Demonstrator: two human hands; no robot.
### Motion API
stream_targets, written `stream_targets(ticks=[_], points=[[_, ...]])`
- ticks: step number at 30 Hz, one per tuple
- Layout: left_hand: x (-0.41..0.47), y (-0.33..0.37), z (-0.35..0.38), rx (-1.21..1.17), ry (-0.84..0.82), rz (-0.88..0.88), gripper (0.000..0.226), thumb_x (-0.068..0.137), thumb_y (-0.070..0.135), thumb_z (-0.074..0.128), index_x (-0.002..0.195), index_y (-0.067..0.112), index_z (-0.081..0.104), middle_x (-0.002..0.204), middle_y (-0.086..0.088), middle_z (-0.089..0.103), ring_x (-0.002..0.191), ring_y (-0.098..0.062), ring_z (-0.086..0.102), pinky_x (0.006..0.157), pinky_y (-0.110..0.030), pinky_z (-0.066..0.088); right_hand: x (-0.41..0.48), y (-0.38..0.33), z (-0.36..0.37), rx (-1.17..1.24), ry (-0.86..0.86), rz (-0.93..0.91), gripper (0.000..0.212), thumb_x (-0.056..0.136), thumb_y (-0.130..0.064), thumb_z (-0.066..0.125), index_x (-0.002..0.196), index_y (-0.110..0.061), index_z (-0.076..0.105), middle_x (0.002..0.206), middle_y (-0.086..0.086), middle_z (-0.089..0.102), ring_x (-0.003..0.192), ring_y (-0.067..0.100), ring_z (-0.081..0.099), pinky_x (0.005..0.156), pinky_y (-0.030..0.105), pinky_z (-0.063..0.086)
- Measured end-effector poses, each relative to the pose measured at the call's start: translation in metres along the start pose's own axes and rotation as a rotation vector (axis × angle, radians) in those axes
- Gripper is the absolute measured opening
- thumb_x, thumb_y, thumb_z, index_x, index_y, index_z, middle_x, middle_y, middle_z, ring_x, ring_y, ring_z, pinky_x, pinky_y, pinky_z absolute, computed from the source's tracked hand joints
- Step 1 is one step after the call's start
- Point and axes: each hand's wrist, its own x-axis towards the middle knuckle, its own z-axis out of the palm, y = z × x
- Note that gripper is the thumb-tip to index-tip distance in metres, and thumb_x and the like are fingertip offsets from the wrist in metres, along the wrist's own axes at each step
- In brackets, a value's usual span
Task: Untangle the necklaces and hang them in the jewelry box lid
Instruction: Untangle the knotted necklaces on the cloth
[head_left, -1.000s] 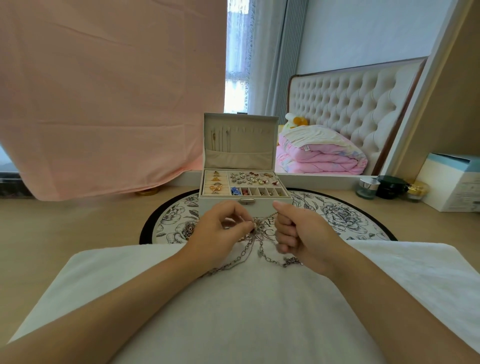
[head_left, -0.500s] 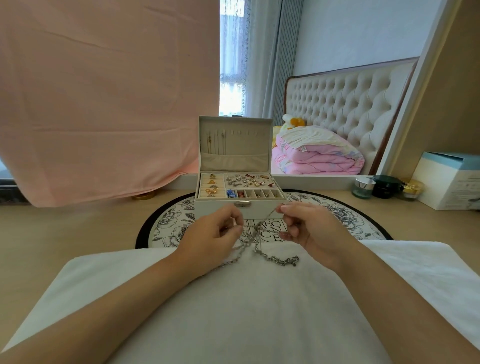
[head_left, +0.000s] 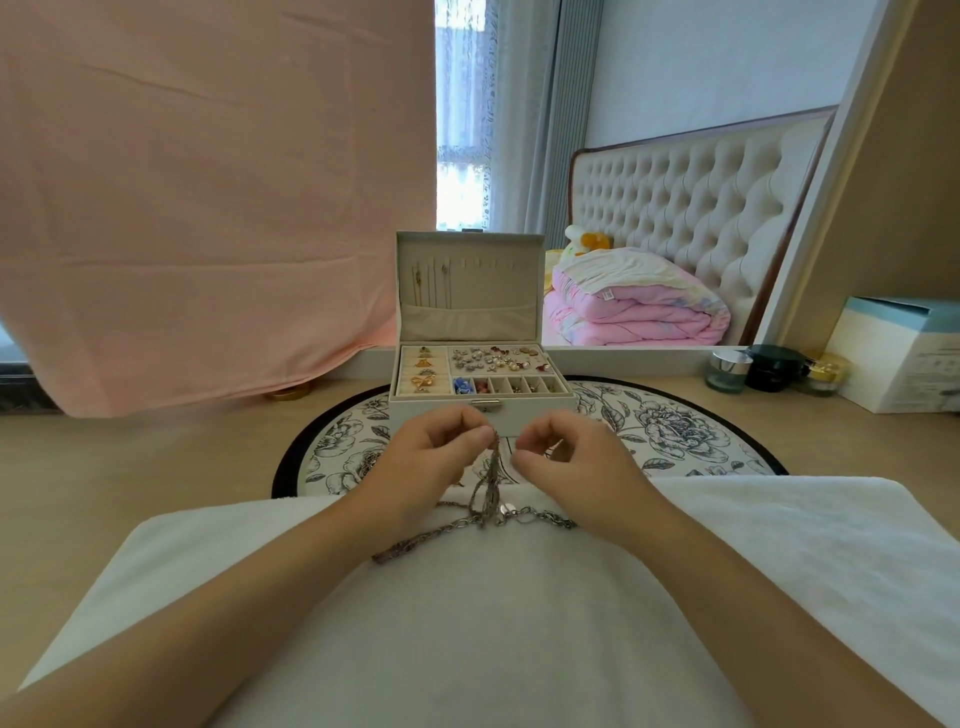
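From where I stand, the job looks to be in its early part. The necklaces (head_left: 485, 501) are one knotted bundle of silvery chain. The upper strands are drawn up into a tight bunch and the rest trails in loops across the white towel (head_left: 467, 634) spread over the tabletop (head_left: 130, 467).

The left hand (head_left: 431, 460) has the top of that bunch in a narrow grip, pinched between thumb and forefinger, and lifts it just clear of the towel. The right hand (head_left: 576, 462) is close beside it with its fingers curled in. I cannot tell whether its grip has a fine strand in it or nothing at all.

Just beyond the hands, the jewelry box (head_left: 483, 402) sits on a round flowered mat (head_left: 675, 431). Its lid (head_left: 470, 249) stands upright and open. A few thin gold chains (head_left: 431, 283) hang at the left end of the lid's row of hooks. The hooks to their right look bare. I can't say whether those hung chains belong to this job.

None of the silver chains looks freed from the others yet. By my reckoning the picking apart is under way, and all of this bundle is left to be carried up to the lid and hung.
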Motion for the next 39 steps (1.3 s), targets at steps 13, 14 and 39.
stream_targets(ticks=[13,14,39], points=[[0.003,0.013,-0.009,-0.199,0.154,-0.034,0.031,0.099,0.001,0.042,0.071,0.013,0.046,0.053,0.007,0.03,0.046,-0.011,0.022,0.043,-0.019,0.02,0.001,0.002,0.004,-0.029,-0.172,0.096,0.012,0.082,-0.015,0.08,0.089,-0.025,0.078,0.073,-0.009,0.073,0.061,0.0,0.062,0.063,0.019,0.052],[0.004,0.014,-0.012,-0.187,0.166,-0.022,0.03,0.099,0.004,0.046,0.071,0.013,0.048,0.052,0.006,0.029,0.046,-0.011,0.021,0.043,-0.02,0.02,0.002,0.003,0.003,-0.052,-0.176,0.106,0.014,0.086,-0.015,0.076,0.093,-0.027,0.078,0.075,-0.009,0.073,0.061,-0.001,0.061,0.06,0.015,0.049],[0.013,0.015,-0.044,0.544,0.561,0.373,0.025,0.103,0.024,0.05,0.081,0.018,0.057,0.061,0.001,0.051,0.055,-0.011,0.043,0.051,-0.029,0.034,0.008,0.011,-0.006,-0.116,-0.234,0.11,0.01,0.09,-0.032,0.073,0.084,-0.025,0.076,0.071,-0.004,0.072,0.057,0.005,0.056,0.06,0.024,0.048]])
